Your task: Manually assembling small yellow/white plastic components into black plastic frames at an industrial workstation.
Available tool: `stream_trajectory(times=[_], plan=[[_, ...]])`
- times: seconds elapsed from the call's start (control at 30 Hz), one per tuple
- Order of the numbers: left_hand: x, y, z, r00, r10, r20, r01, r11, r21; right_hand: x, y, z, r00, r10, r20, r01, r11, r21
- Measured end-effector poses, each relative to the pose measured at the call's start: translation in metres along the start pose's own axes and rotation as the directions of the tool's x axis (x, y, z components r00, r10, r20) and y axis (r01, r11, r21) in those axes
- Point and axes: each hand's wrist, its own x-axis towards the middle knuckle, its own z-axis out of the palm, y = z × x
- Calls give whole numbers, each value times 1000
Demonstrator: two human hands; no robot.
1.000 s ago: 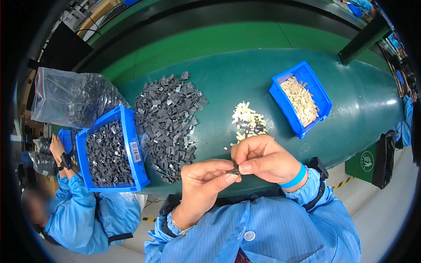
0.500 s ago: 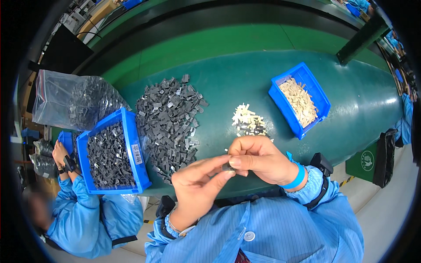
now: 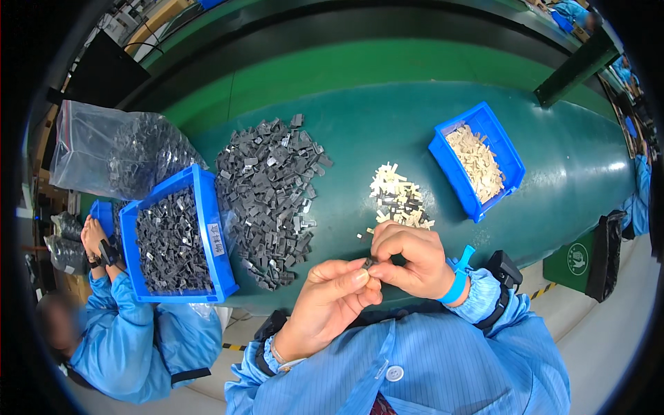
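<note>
Close to the table's near edge, my left hand (image 3: 337,294) pinches a small dark grey plastic part (image 3: 369,263) between thumb and fingers. My right hand (image 3: 413,261) meets it from the other side, its fingertips closed at the same part; whether they hold a second small piece is hidden. Just beyond my right hand lies a small pile of cream and black pieces (image 3: 401,197). A large heap of dark grey plastic parts (image 3: 270,190) spreads on the green table (image 3: 353,138), left of my hands.
A blue bin (image 3: 225,266) full of dark parts stands left of the heap, with a clear plastic bag (image 3: 90,152) of parts behind it. Another blue bin (image 3: 508,152) holding cream pieces sits at the right. A co-worker's sleeve (image 3: 114,346) shows at the far left.
My hands have drawn closer together around the dark part, and my left fingers have curled in more. The view has shifted slightly.
</note>
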Motion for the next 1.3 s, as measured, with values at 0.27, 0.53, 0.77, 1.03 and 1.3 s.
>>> stream_trajectory(times=[0.27,0.53,0.77,1.03,1.3], plan=[[-45,55,4,500,840,211,-625,181,759,15,1,-40,994,19,112,37,879,-475],[-101,138,-29,409,786,464,582,-616,531,17,9,-31,934,155,321,106,739,-666],[-64,97,-9,370,723,583,300,-687,662,21,22,-29,858,225,462,198,686,-700],[-28,50,2,552,655,516,-59,-586,808,30,29,-31,796,262,546,215,720,-660],[9,12,-12,844,536,0,-245,385,890,41,21,-34,814,540,214,-507,840,-193]])
